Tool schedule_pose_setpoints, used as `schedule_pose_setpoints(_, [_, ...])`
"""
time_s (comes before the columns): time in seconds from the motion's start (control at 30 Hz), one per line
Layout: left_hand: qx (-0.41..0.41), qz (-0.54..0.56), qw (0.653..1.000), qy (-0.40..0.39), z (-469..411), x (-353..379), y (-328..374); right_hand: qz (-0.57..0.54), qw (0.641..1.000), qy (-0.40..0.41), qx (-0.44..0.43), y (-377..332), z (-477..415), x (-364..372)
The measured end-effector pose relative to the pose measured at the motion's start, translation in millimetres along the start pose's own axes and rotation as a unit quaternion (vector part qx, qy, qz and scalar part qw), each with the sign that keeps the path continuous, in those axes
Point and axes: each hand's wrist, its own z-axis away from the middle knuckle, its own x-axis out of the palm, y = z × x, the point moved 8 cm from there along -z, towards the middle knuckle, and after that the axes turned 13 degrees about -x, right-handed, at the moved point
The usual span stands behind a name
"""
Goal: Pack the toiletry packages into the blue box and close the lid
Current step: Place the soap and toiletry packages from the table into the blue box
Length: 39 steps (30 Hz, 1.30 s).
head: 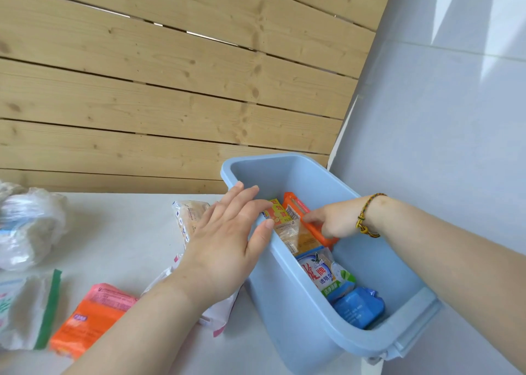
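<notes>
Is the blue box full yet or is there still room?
Not full. The blue box holds several packages along its bottom, with bare inner wall above them; no lid is on it.

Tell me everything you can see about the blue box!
The blue box is a long, pale blue tub that looks like smooth plastic, with a rolled rim and a ledge at its near end. It stands open on the white table, no lid in view. Several packages lie inside: orange, yellow, green-and-white and dark blue. The left hand rests flat against its rim, and the right hand reaches inside onto the orange package.
</notes>
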Motion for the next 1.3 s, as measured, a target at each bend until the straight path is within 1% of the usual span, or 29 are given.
schedule_pose_setpoints(0.07, [0.001,0.000,1.000,0.003,-0.5,0.3,0.1,-0.014,1.000,-0.020,0.003,3.5,2.5,9.8])
schedule_pose_setpoints(0.13, [-0.002,0.003,1.000,0.005,-1.2,0.6,0.1,-0.024,0.999,-0.022,0.001,4.7,2.0,12.6])
schedule_pose_setpoints(0.3, [-0.014,0.021,1.000,0.010,-0.8,2.1,1.3,0.012,1.000,-0.025,0.004,-0.9,-4.8,7.4])
schedule_pose_setpoints(0.37, [-0.013,0.027,0.999,0.011,-0.4,3.0,2.1,-0.003,1.000,-0.030,-0.001,-0.5,-6.8,7.3])
schedule_pose_setpoints(0.47, [-0.014,0.038,0.999,0.010,-1.9,4.1,1.7,-0.042,0.999,-0.016,-0.008,2.8,-8.4,7.5])
schedule_pose_setpoints(0.6, [-0.014,0.028,0.999,0.004,-2.1,6.0,-0.4,-0.092,0.995,0.042,-0.014,2.4,-5.4,0.9])
schedule_pose_setpoints(0.67, [-0.018,0.031,0.999,-0.003,-1.8,5.3,-0.9,-0.082,0.994,0.068,-0.014,1.1,-3.3,-3.1])
schedule_pose_setpoints(0.77, [-0.029,0.042,0.999,-0.016,5.1,-2.0,-4.1,-0.057,0.994,0.087,-0.017,-7.0,5.5,-9.6])
schedule_pose_setpoints(0.83, [-0.042,0.051,0.998,-0.023,14.2,-10.4,-11.7,-0.070,0.991,0.112,-0.030,-17.3,16.1,-20.3])
schedule_pose_setpoints(0.93, [-0.063,0.033,0.997,-0.005,32.6,-27.0,-28.7,-0.075,0.988,0.127,-0.055,-35.8,30.4,-28.9])
schedule_pose_setpoints(1.0, [-0.074,-0.009,0.997,0.012,42.8,-33.2,-43.3,-0.063,0.986,0.139,-0.062,-46.9,37.2,-32.5])
schedule_pose_setpoints(1.03, [-0.081,-0.033,0.996,0.021,50.5,-37.5,-52.7,-0.058,0.982,0.163,-0.077,-57.9,41.0,-37.3])
schedule_pose_setpoints(1.13, [-0.120,-0.081,0.989,0.039,74.1,-48.4,-88.5,-0.063,0.953,0.259,-0.144,-98.5,52.5,-55.7])
schedule_pose_setpoints(1.17, [-0.137,-0.098,0.985,0.044,83.6,-52.6,-102.6,-0.038,0.949,0.271,-0.159,-114.9,53.7,-58.3])
schedule_pose_setpoints(1.23, [-0.163,-0.136,0.976,0.040,99.0,-54.0,-127.3,0.050,0.945,0.287,-0.149,-139.0,52.8,-59.7])
schedule_pose_setpoints(1.3, [-0.176,-0.163,0.970,0.026,113.5,-50.4,-146.1,0.093,0.925,0.343,-0.130,-157.7,57.2,-64.5])
